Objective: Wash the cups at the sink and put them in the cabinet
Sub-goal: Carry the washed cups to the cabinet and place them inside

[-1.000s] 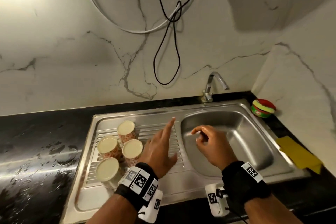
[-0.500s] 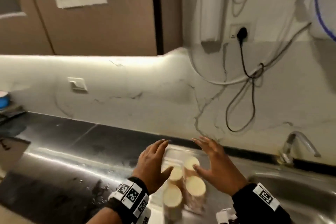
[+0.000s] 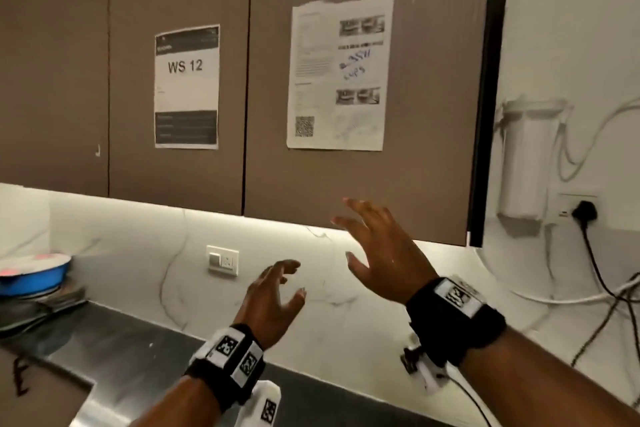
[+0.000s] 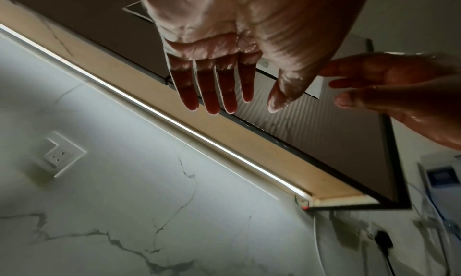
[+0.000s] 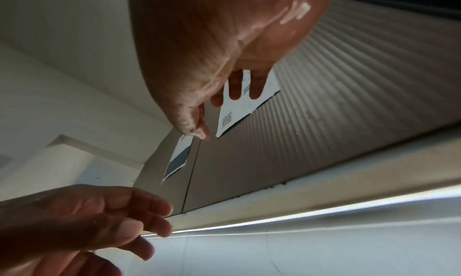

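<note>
Both hands are reaching up empty toward the cabinet [image 3: 346,184]: right hand [image 3: 384,256] spread just below its door, left hand [image 3: 273,298] loosely curled lower. Cups are lying out of view. Wet-looking fingers [image 4: 209,87] risk slipping off the handleless door edge

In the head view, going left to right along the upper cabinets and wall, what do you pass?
WS 12 notice → printed sheet with a QR code → dark cabinet edge → white wall-mounted unit → black plug in the socket.
</note>
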